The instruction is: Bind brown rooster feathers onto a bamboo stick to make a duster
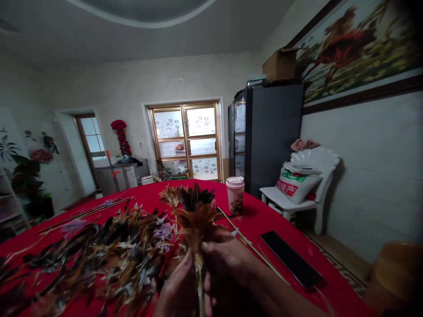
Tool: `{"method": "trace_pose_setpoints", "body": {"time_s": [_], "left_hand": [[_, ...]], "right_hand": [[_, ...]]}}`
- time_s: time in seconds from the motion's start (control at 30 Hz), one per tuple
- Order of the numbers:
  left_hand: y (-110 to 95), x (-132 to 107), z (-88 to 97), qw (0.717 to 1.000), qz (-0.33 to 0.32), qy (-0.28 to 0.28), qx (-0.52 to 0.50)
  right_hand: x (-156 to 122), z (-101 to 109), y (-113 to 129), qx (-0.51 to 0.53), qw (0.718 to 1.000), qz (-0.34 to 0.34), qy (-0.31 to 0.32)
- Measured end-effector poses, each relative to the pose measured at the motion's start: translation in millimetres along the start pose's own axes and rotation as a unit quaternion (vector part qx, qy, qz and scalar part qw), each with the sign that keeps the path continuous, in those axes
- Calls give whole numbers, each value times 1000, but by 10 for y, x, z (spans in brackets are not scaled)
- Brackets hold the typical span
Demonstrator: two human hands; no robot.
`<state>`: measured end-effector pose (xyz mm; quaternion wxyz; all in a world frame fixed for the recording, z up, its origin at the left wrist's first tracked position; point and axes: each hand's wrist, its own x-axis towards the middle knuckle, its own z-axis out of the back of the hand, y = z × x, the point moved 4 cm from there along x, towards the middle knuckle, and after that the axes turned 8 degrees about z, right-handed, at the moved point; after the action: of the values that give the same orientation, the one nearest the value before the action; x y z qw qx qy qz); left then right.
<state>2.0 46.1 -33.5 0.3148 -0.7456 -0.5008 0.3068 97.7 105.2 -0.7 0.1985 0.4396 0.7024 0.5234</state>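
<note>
With the left hand [176, 284] clamped around the stalk [200, 293] and the right hand [233, 255] pinching the brown feather bunch [197, 222] at its base, near centre, right of the loose feathers [130, 253], press evenly all round to avoid gaps.

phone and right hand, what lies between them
A thin pale stick, on the red tablecloth, lies between the right hand and the phone in the head view.

Left hand [175, 284] low, right hand [231, 253] higher — both gripping, right forearm [279, 288] slanting inward
</note>
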Motion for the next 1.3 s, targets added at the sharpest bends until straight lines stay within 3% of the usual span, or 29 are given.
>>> {"method": "trace_pose_setpoints", "body": {"time_s": [0.2, 0.37, 0.57, 0.63, 0.8, 0.9, 0.97, 1.13, 1.2, 1.3], "left_hand": [[57, 15, 39, 1000, -3, -15, 2], [13, -21, -48, 999, -6, -36, -8], [39, -40, -48, 999, -12, -46, 18], [26, -38, -37, 1000, -14, -19, 9], [-41, -56, -133, 991, 39, 110, -65], [-53, -77, -186, 984, 50, 141, -101], [-34, -80, -193, 982, 63, 146, -104], [-52, -79, -169, 982, 63, 152, -91], [-60, -84, -153, 984, 56, 140, -89], [-22, -100, -124, 989, 56, 104, -91]], "right_hand": [[-11, -73, 22, -11, 998, 25, 54], [-22, -94, 76, -67, 997, 24, -4], [-67, -86, 131, -106, 994, 40, -8], [-59, -57, 104, -87, 995, 37, 9], [-27, -22, 24, -41, 995, -29, 84], [-166, -81, 94, -4, 992, -82, 94], [-348, -149, 196, 34, 992, -100, 74], [-756, -292, 412, 88, 995, -51, -4], [-754, -296, 395, 75, 996, -49, -8], [-526, -221, 278, 13, 997, -71, 21]]}}
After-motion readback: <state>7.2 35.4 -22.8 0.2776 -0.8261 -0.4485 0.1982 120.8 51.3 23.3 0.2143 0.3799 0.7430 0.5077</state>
